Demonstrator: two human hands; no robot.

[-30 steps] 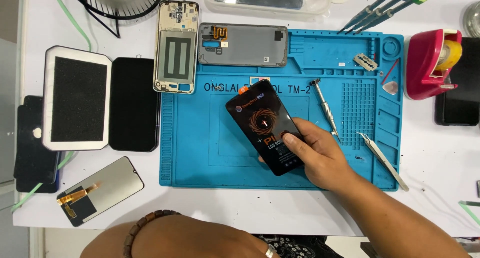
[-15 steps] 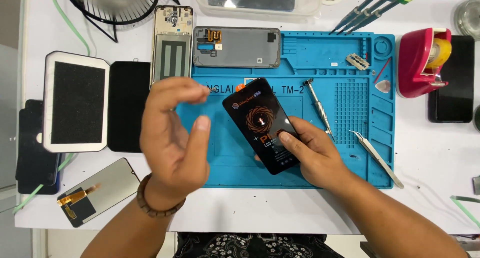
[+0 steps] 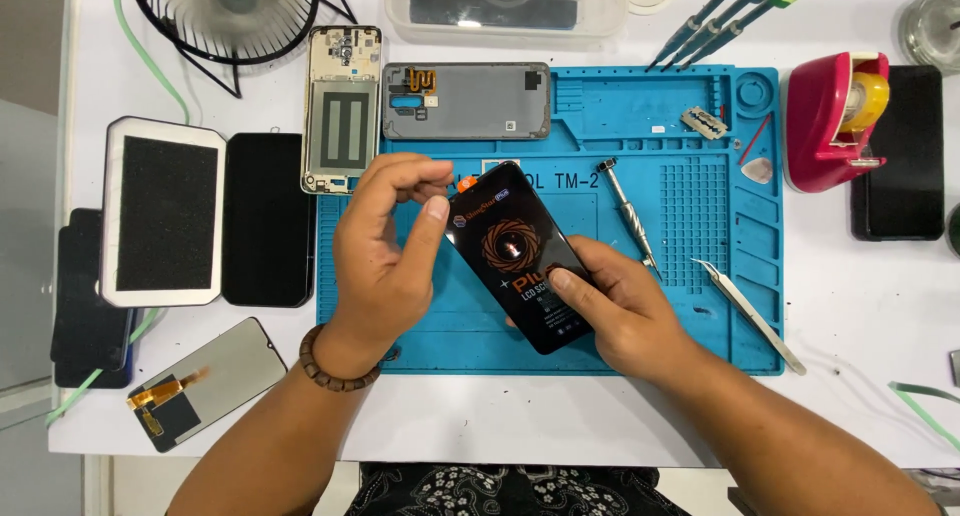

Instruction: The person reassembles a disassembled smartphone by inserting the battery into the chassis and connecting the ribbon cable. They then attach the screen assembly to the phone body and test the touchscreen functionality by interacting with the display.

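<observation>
We hold a black phone screen (image 3: pixel 520 256) over the middle of the blue work mat (image 3: pixel 700 226), tilted with its top end toward the far left. Our right hand (image 3: pixel 625 311) grips the near end, its fingers (image 3: pixel 572 279) closed on the screen with the thumb lying across the printed film. Our left hand (image 3: pixel 385 251) sits just beside the screen's left edge, its fingers (image 3: pixel 437 208) pinched narrow at the small orange tab on the top corner; a beaded bracelet (image 3: pixel 335 368) circles that wrist.

Near the front left of the white bench (image 3: pixel 600 416) lies a loose grey display panel (image 3: pixel 205 381) with an orange flex cable. On the mat to our right rest tweezers (image 3: pixel 745 311) and a screwdriver (image 3: pixel 628 216). Farther left sit a white-framed pad (image 3: pixel 165 211) and a black panel (image 3: pixel 265 219). Beyond the screen lie a phone frame (image 3: pixel 342 109) and a grey back cover (image 3: pixel 467 101), with a red tape dispenser (image 3: pixel 835 121) to the right and a fan (image 3: pixel 230 16) at the far edge.
</observation>
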